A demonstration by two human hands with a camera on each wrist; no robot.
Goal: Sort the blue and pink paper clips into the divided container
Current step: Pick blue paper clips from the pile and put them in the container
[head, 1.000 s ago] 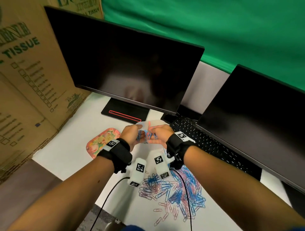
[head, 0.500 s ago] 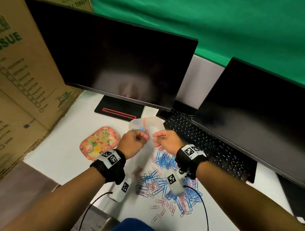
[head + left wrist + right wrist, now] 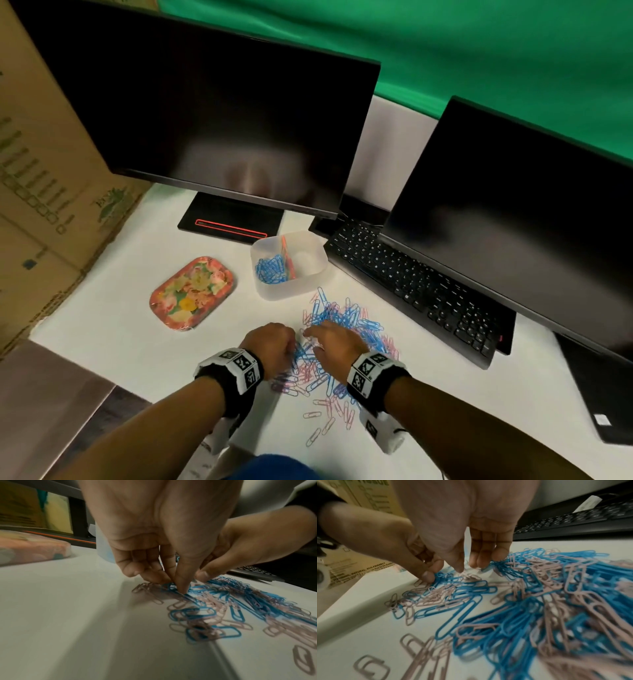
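Both hands are working the clip pile (image 3: 337,346) on the counter (image 3: 113,329): left hand (image 3: 270,346) pinching blue clips, right hand (image 3: 330,346) hovering with relaxed fingers, empty. Divided container (image 3: 288,263) is sitting straight ahead beyond the pile, roughly equidistant from both.

A white tabletop (image 3: 113,318) carries a loose heap of blue and pink wire paper clips (image 3: 342,329), a translucent plastic container (image 3: 310,277) (blue clips in its left compartment), an oval floral tin (image 3: 191,294), a black keyboard (image 3: 418,287) and a black monitor stand (image 3: 233,219)
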